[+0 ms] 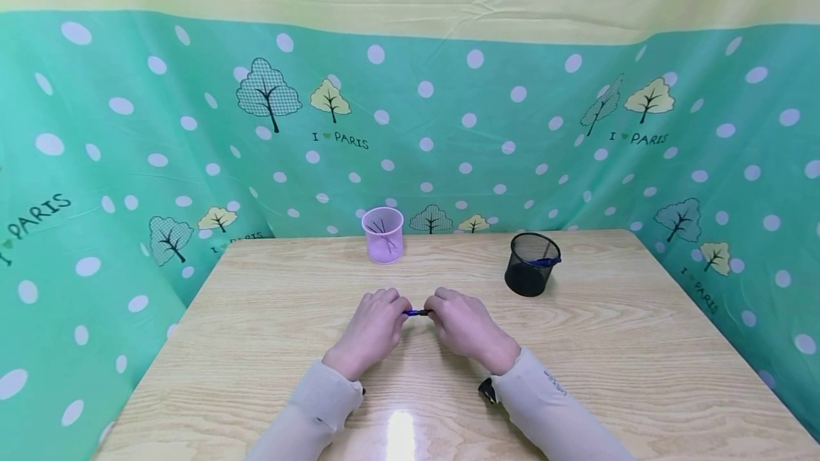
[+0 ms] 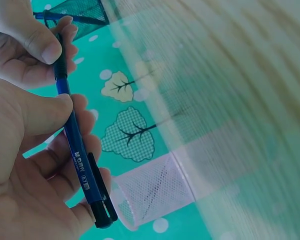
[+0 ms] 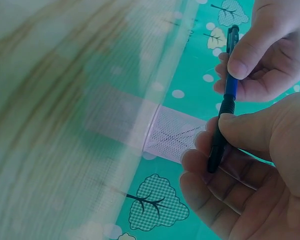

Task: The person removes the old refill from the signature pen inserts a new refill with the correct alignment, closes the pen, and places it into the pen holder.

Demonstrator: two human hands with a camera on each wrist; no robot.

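Between both hands a blue pen (image 1: pixel 416 312) with a black grip section lies level, a little above the wooden table. My left hand (image 1: pixel 376 324) holds its blue barrel, thumb on top and fingers curled beneath; the black clip end (image 2: pixel 104 217) shows past the palm in the left wrist view. My right hand (image 1: pixel 466 326) pinches the black grip section (image 3: pixel 217 150) between thumb and fingers. In the head view the fingers cover most of the pen, leaving only its middle visible.
A purple mesh pen cup (image 1: pixel 384 246) stands at the back of the table (image 1: pixel 288 304), with thin dark sticks showing inside. Back right is a black mesh pen cup (image 1: pixel 527 279) with a blue pen (image 1: pixel 544 262) in it. A dotted green curtain (image 1: pixel 435 119) hangs behind and beside.
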